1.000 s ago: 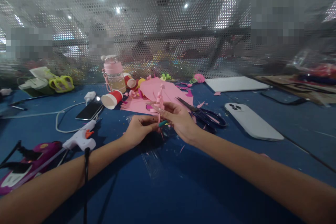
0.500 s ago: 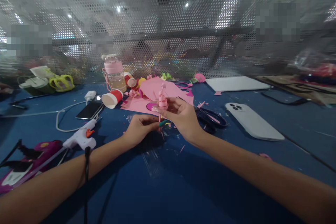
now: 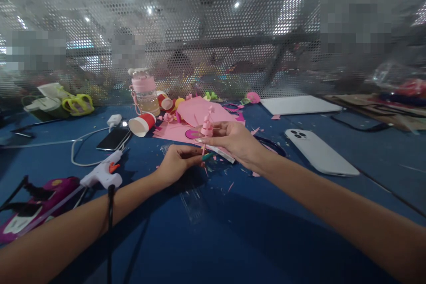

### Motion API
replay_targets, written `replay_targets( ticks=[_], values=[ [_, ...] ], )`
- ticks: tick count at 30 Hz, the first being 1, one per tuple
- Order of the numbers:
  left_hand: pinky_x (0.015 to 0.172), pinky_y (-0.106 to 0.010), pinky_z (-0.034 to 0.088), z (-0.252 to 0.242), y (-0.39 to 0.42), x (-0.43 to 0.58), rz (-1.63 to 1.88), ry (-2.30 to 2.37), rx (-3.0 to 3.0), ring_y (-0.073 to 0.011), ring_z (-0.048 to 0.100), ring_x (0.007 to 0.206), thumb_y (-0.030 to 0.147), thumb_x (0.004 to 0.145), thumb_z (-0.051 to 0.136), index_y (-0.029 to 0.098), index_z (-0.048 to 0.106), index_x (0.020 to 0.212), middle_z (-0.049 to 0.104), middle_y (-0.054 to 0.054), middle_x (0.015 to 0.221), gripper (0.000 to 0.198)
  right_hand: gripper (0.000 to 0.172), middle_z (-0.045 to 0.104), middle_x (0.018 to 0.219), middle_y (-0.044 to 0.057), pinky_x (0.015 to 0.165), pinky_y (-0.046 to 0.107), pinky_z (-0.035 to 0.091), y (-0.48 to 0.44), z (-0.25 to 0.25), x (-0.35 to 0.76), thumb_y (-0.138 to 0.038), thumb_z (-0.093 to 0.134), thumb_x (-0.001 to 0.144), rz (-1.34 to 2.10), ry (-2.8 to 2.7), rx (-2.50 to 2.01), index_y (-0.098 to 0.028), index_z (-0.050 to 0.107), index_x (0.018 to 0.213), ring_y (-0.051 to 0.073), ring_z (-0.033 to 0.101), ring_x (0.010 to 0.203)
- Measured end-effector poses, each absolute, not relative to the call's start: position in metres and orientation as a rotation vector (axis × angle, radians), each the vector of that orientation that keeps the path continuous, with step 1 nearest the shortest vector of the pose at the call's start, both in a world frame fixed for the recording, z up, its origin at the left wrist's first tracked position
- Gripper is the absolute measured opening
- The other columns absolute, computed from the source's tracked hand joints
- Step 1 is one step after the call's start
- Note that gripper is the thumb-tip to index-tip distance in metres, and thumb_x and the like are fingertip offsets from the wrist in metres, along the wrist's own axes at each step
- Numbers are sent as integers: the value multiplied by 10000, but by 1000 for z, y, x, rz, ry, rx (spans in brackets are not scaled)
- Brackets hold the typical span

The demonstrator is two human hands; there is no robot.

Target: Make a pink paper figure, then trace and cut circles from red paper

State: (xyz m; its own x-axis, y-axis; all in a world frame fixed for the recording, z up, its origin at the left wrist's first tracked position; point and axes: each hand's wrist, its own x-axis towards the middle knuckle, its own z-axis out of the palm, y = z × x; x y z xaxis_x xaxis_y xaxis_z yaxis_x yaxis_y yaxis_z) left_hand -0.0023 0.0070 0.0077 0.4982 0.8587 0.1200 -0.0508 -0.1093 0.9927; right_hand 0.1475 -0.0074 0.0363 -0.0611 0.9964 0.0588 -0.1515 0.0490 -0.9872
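We saw the left hand point(image 3: 178, 165) and the right hand point(image 3: 241, 141) near each other over the dark blue table point(image 3: 239, 235). The right thumb and fingers were clamped on a small pink curled-paper piece point(image 3: 207, 129), held roughly upright above the tabletop, in front of the large pink paper sheets point(image 3: 198, 111). Left thumb and fingers were together, pinching the narrow strip at its lower end; we couldn't make out the exact contact. A slim teal bit point(image 3: 208, 156) showed at the left thumb tip; we couldn't tell what it was.

Beside the hands we noted a flat magenta oval point(image 3: 191, 134) and dark blue scissor handles point(image 3: 276, 146), partly hidden behind the right hand. Further left lay a white glue gun with orange trigger point(image 3: 103, 175), a black phone point(image 3: 114, 139) and a tipped red-and-white paper cup point(image 3: 141, 124). A white phone point(image 3: 319, 151) lay well right of the right hand.
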Motion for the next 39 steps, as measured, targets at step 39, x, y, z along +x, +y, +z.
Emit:
replay_targets(
  ticks=[39],
  values=[
    [606, -225, 509, 8, 11, -7, 935, 787, 1467, -108, 600, 527, 258, 538, 746, 152, 706, 621, 679, -9, 561, 140, 573, 587, 1058, 84, 912, 364, 423, -5, 23, 143, -228, 798, 409, 1023, -1272, -996, -174, 522, 908, 199, 549, 1002]
  ],
)
